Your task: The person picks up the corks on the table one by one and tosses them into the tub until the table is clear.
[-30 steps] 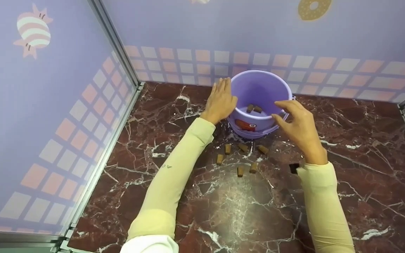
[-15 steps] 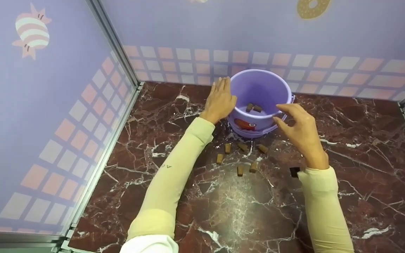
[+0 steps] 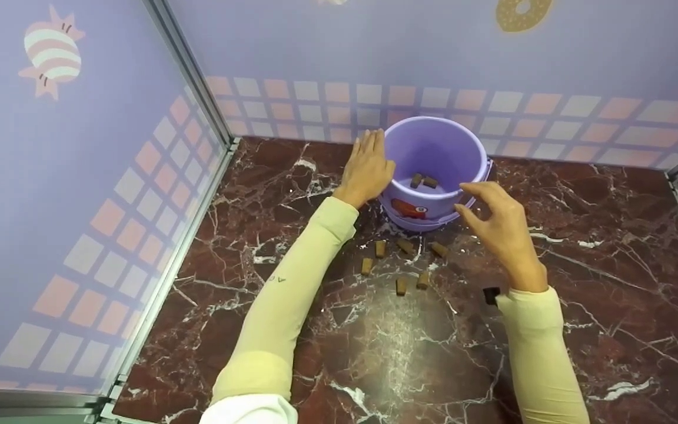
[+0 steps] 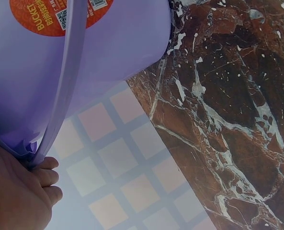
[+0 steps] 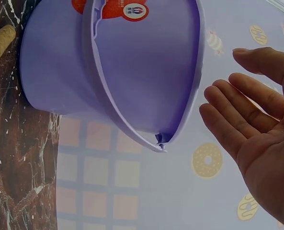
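A purple bucket (image 3: 442, 141) stands upright, with two brown corks (image 3: 429, 182) on its inner bottom. At its left rim is my left hand (image 3: 364, 171), thumb at the rim and fingers along the outside; the left wrist view has this hand (image 4: 19, 196) holding the bucket (image 4: 118, 43) beside the handle (image 4: 67, 81) joint. My right hand (image 3: 501, 227) hovers by the right front rim, thumb and fingers apart and holding nothing. In the right wrist view, a gap separates this hand (image 5: 256, 124) from the bucket (image 5: 142, 72). Several corks (image 3: 401, 287) lie in front of the bucket.
Under everything is a dark red marbled tabletop (image 3: 245, 341). A patterned purple wall (image 3: 315, 53) rises behind the bucket, and another panel (image 3: 97, 147) runs along the left. A small black object (image 3: 491, 295) lies beside the right sleeve.
My right hand has moved slightly down, away from the bucket's rim. The left hand keeps its place at the left rim, and the corks lie as before.
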A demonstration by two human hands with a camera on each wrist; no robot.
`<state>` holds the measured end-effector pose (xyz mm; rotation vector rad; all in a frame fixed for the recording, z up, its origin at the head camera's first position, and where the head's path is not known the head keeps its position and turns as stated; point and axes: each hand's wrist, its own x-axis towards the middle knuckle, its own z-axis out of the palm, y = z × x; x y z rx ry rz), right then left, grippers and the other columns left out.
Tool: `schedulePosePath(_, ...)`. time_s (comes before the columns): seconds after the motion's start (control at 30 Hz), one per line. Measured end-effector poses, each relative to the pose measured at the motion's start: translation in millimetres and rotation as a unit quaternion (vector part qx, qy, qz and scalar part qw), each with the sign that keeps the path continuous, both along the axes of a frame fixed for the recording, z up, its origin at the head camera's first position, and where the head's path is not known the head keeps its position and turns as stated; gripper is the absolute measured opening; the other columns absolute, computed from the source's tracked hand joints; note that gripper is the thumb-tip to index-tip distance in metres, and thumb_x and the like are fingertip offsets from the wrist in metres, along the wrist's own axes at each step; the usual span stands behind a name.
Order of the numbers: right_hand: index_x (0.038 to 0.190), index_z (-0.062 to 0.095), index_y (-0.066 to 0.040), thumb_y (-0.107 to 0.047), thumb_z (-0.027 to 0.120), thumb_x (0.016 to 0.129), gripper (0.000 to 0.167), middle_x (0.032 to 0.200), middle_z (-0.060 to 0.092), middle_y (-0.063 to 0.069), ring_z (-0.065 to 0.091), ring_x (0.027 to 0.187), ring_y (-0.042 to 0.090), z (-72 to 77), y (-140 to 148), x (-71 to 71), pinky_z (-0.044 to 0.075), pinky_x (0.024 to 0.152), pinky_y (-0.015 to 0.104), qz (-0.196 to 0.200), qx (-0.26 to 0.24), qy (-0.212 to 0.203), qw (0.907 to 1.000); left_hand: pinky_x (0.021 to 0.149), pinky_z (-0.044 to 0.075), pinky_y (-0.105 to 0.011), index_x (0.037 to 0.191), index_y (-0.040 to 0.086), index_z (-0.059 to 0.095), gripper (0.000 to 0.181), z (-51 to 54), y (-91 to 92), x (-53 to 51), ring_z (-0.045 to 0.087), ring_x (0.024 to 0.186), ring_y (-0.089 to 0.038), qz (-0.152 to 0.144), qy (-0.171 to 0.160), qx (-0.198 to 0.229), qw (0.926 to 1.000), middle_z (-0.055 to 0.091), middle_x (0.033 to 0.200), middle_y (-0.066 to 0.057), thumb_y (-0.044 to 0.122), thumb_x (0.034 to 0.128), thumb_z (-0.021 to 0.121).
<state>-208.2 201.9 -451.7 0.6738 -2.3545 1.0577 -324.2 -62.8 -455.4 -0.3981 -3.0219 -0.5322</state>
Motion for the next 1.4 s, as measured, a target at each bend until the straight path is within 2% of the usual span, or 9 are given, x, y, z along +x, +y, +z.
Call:
schedulePosePath(0.23,0.123,0.073,0.006,0.006,0.086,0.084,0.041,0.120,0.073,0.021,0.070,0.109,0.034,-5.3,-0.5,3.0,0.053,0.102,0.026,0.005,-0.003,-0.004,1.0000,0.128,-0.009,-0.036,0.167,-0.006,0.016,0.070,-1.9,-1.0,0.7,0.010,0.162,-0.032,-0.002,0.001,0.007,1.0000,0.020,0.174,-0.021,0.028,0.1105,0.041)
schedulePosePath(0.47,0.122,0.074,0.006,0.007,0.086,0.083,0.040,0.123,0.073,0.020,0.069,0.113,0.036,-12.4,1.0,5.9,0.054,0.107,0.036,0.005,-0.004,-0.004,1.0000,0.129,-0.009,-0.037,0.167,-0.006,0.015,0.071,-0.1,-1.1,-0.1,0.012,0.162,-0.034,-0.003,0.003,0.002,1.0000,0.020,0.174,-0.021,0.030,0.1110,0.040)
schedulePosePath(0.7,0.123,0.073,0.005,0.008,0.085,0.084,0.041,0.123,0.073,0.019,0.070,0.112,0.035,-18.0,3.8,8.1,0.053,0.106,0.033,0.008,0.005,-0.022,0.9997,0.128,-0.009,-0.037,0.167,-0.006,0.015,0.071,-0.7,-1.2,0.4,0.008,0.163,-0.032,0.001,0.000,0.004,1.0000,0.018,0.174,-0.021,0.030,0.1110,0.039)
schedulePosePath(0.93,0.121,0.073,0.007,0.008,0.085,0.083,0.039,0.121,0.072,0.021,0.069,0.111,0.038,-24.3,2.9,7.2,0.056,0.103,0.049,0.017,0.013,-0.034,0.9992,0.128,-0.010,-0.037,0.167,-0.006,0.015,0.070,-0.2,-1.2,1.0,0.007,0.163,-0.031,0.002,-0.001,0.009,1.0000,0.017,0.174,-0.020,0.030,0.1110,0.039)
schedulePosePath(1.27,0.119,0.074,0.007,0.006,0.085,0.085,0.036,0.118,0.073,0.020,0.070,0.110,0.040,-35.7,-1.4,5.0,0.055,0.102,0.053,0.032,0.030,-0.034,0.9984,0.128,-0.010,-0.036,0.167,-0.006,0.014,0.070,0.9,-1.5,0.5,0.011,0.162,-0.033,-0.001,0.000,0.002,1.0000,0.018,0.174,-0.021,0.029,0.1107,0.038)
schedulePosePath(1.4,0.120,0.073,0.006,0.007,0.085,0.084,0.037,0.118,0.073,0.019,0.070,0.111,0.040,-42.2,-1.1,4.7,0.055,0.103,0.053,0.039,0.035,-0.038,0.9979,0.128,-0.011,-0.035,0.167,-0.006,0.014,0.070,0.4,-0.9,1.4,0.009,0.163,-0.032,-0.001,-0.004,-0.001,1.0000,0.017,0.175,-0.020,0.030,0.1108,0.037)
